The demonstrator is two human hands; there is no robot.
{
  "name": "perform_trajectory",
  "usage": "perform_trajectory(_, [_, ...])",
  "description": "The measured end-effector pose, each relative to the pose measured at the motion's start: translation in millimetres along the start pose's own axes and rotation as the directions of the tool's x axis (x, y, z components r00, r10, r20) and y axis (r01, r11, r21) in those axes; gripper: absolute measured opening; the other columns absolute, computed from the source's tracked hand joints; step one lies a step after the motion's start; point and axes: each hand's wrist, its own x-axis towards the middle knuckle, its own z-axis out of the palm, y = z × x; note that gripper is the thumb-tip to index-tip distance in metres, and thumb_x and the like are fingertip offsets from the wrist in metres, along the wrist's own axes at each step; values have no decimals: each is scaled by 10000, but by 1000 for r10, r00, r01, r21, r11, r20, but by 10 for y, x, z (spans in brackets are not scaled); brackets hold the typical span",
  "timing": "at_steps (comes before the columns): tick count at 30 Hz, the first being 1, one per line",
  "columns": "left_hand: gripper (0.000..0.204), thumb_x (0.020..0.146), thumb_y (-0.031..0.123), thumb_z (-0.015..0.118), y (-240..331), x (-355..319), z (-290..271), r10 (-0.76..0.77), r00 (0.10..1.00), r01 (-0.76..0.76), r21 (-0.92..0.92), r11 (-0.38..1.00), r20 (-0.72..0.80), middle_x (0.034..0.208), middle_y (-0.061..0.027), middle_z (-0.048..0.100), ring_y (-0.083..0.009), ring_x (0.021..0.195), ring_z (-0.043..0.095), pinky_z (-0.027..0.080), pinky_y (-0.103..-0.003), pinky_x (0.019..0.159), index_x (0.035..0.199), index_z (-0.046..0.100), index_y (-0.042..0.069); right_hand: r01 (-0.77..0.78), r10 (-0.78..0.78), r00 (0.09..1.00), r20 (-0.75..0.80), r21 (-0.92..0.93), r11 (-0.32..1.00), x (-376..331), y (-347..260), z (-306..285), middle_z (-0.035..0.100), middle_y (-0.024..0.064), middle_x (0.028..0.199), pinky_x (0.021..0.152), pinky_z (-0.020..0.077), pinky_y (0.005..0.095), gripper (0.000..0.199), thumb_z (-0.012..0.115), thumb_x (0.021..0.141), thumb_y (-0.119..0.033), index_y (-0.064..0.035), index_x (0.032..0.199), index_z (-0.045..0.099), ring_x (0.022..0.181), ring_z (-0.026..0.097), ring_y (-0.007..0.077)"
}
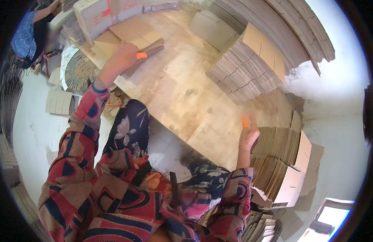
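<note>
My left hand is over a low stack of flat cardboard pieces at the far left of the board. Its fingers are curled, and an orange cover tips one digit. What they hold, if anything, is hidden. My right hand is raised beside a thick stack of folded cardboard at the right. An orange cover is on one of its fingers too. The fingers of this hand point away from me, outstretched and partly blurred, with nothing visible in them.
A wide wooden board lies before my knees. Another tall cardboard stack stands on its far right, with more sheets along the wall. A white carton and a round basket are at left, where another person sits.
</note>
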Motion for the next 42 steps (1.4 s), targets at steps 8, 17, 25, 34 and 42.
perform_trajectory(8, [553, 906, 504, 520, 1368, 640, 106, 37, 998, -62, -990, 124, -57, 1215, -133, 612, -219, 1145, 539, 390, -317, 966, 1231, 607, 65, -501, 612, 765, 198, 780, 374, 752, 535, 380, 460, 81, 1335, 977, 373, 398, 620, 478, 912, -386, -66, 1426, 342, 1192, 452, 199])
perform_trajectory(17, [743, 897, 593, 461, 2429, 1343, 1333, 240, 914, 390, -875, -287, 328, 1398, -105, 448, -200, 1296, 390, 264, -305, 1072, 1376, 429, 26, -486, 458, 782, 423, 874, 23, 975, 744, 1196, 307, 42, 1487, 1114, 196, 419, 819, 452, 877, -645, -109, 1466, 259, 1325, 324, 237])
perform_trajectory(25, [700, 921, 580, 422, 2733, 983, 1014, 209, 956, 268, -901, -341, 205, 1363, -85, 490, -177, 1264, 421, 285, -295, 1056, 1335, 486, 18, -297, 653, 706, 273, 952, -78, 853, 981, 1461, 438, -25, 855, 696, 345, 279, 228, 509, 923, -420, -196, 958, 490, 763, 433, 139])
perform_trajectory(34, [650, 934, 522, 467, 2421, 580, 1282, 202, 946, 312, -875, -369, 252, 1337, -59, 511, -147, 1237, 448, 322, -280, 1030, 1338, 484, 13, -308, 580, 743, 336, 940, -150, 376, 420, 1117, 425, 16, 1389, 1063, 284, 320, 562, 477, 925, -486, -142, 1366, 431, 1257, 378, 159])
perform_trajectory(42, [651, 891, 563, 520, 2441, 339, 1090, 139, 975, 211, -903, -375, 171, 1245, -65, 570, -162, 1144, 512, 369, -292, 978, 1255, 557, 24, -319, 463, 806, 370, 929, -188, 157, 843, 1399, 446, 55, 1378, 992, 357, 308, 602, 543, 908, -447, -71, 1365, 430, 1195, 430, 175])
